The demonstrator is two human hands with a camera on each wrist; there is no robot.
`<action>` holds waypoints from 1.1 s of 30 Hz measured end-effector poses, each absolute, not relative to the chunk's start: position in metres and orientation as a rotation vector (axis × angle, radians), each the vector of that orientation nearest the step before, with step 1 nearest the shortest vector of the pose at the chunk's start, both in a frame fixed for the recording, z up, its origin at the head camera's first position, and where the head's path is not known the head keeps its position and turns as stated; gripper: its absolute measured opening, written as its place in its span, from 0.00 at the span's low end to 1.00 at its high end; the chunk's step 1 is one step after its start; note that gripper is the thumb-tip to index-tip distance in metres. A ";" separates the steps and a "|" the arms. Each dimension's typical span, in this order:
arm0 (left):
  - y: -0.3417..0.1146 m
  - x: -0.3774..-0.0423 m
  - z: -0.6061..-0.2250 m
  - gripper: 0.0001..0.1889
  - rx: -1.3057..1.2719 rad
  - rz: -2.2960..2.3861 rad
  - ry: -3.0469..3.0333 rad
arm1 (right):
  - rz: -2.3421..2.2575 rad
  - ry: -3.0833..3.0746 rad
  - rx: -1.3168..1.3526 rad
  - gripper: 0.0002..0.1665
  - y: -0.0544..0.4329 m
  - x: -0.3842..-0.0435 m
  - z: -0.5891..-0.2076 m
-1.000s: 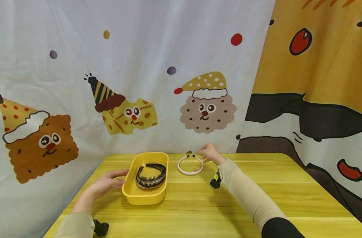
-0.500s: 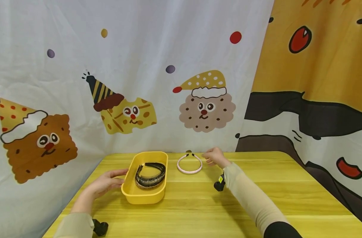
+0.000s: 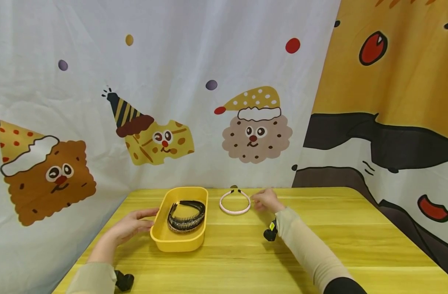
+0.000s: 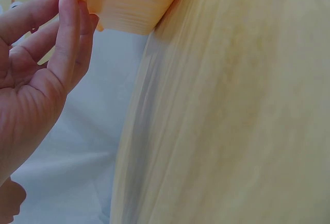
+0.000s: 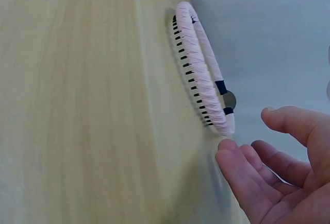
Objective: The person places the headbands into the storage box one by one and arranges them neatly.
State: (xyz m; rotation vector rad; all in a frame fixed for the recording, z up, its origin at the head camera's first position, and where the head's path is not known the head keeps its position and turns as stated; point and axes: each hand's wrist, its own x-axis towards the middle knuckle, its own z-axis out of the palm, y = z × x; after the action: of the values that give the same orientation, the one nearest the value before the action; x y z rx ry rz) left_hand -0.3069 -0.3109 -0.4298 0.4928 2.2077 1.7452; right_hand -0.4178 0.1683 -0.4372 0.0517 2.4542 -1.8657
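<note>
A pink fabric-wrapped headband (image 3: 234,212) lies on the table near its back edge. In the right wrist view, the headband (image 5: 196,59) shows a row of small black teeth and black end caps. My right hand (image 3: 267,200) is just to its right, fingers loosely bent and holding nothing; a small gap separates the fingertips from the band. To the left stands a yellow plastic bin (image 3: 181,246) with several dark toothed headbands (image 3: 189,221) inside. My left hand (image 3: 130,226) touches the bin's left side with outstretched fingers, as the left wrist view also shows.
The wooden table (image 3: 319,241) reaches back to a white printed curtain (image 3: 172,61). At right hangs an orange and black printed cloth (image 3: 411,90). Black wrist cameras (image 3: 270,233) sit on both wrists.
My right hand has drawn slightly away to the right of the pink headband and lowered toward the table. The left hand, bin and headbands have stayed put.
</note>
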 end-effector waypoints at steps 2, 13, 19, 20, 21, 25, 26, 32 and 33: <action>-0.311 -0.307 -0.430 0.34 0.490 1.747 2.208 | -1.876 2.435 0.048 0.18 0.167 -0.418 -0.440; -0.312 -0.306 -0.429 0.33 0.479 1.758 2.197 | -1.914 2.365 0.002 0.15 0.159 -0.415 -0.444; -0.310 -0.304 -0.426 0.32 0.487 1.754 2.187 | -1.876 2.413 0.004 0.14 0.154 -0.415 -0.443; -0.310 -0.304 -0.425 0.32 0.489 1.753 2.188 | -1.868 2.429 0.038 0.14 0.153 -0.417 -0.444; -0.309 -0.303 -0.425 0.32 0.493 1.751 2.188 | -1.856 2.443 0.059 0.14 0.151 -0.419 -0.445; -0.309 -0.302 -0.425 0.32 0.498 1.754 2.190 | -1.810 2.490 0.117 0.13 0.148 -0.422 -0.448; -0.309 -0.302 -0.425 0.32 0.499 1.753 2.191 | -1.801 2.497 0.117 0.13 0.148 -0.423 -0.449; -0.309 -0.302 -0.426 0.32 0.494 1.754 2.194 | -1.766 2.513 0.124 0.14 0.147 -0.428 -0.452; -0.309 -0.302 -0.426 0.32 0.490 1.755 2.193 | -1.763 2.513 0.126 0.14 0.147 -0.429 -0.452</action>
State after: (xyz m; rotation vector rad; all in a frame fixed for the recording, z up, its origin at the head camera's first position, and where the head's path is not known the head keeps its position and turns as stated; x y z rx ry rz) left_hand -0.3018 -0.3085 -0.4255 0.4896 2.1933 1.7552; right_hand -0.4286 0.1474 -0.4521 0.1264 2.5134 -1.7631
